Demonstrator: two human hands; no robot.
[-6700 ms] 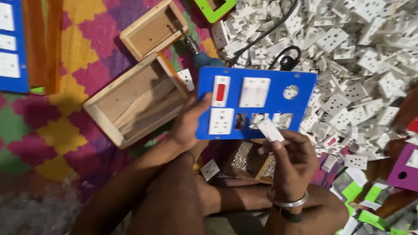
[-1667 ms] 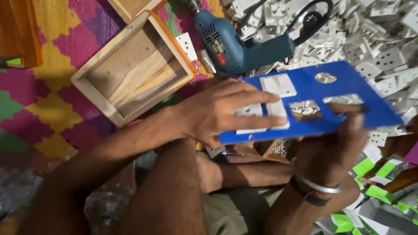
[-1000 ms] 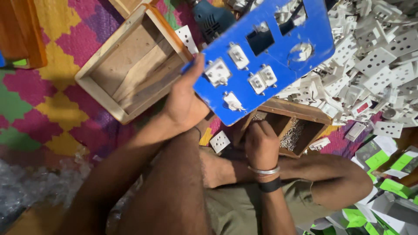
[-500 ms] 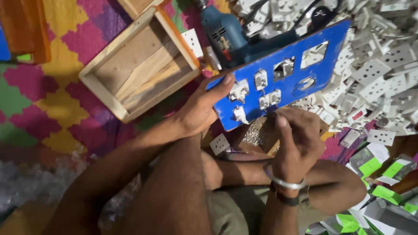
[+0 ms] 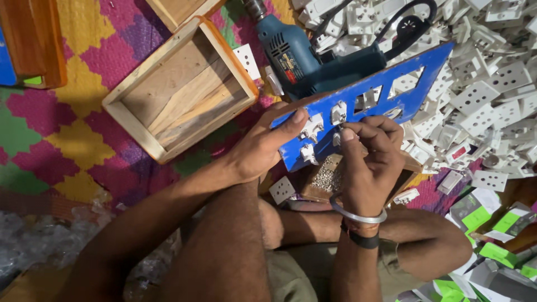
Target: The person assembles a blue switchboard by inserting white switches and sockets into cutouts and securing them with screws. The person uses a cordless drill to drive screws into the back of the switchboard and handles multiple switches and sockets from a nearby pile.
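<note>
My left hand [image 5: 263, 148] grips the blue panel [image 5: 417, 78] steady while my right hand [image 5: 372, 151] pinches a small part against its back, pressing squarely.

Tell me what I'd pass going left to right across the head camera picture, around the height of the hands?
Patterned mat → open wooden box → left hand → blue panel, which the left hand grips at its edge → right hand, fingertips pinched at the panel's back → heap of white sockets.
</note>
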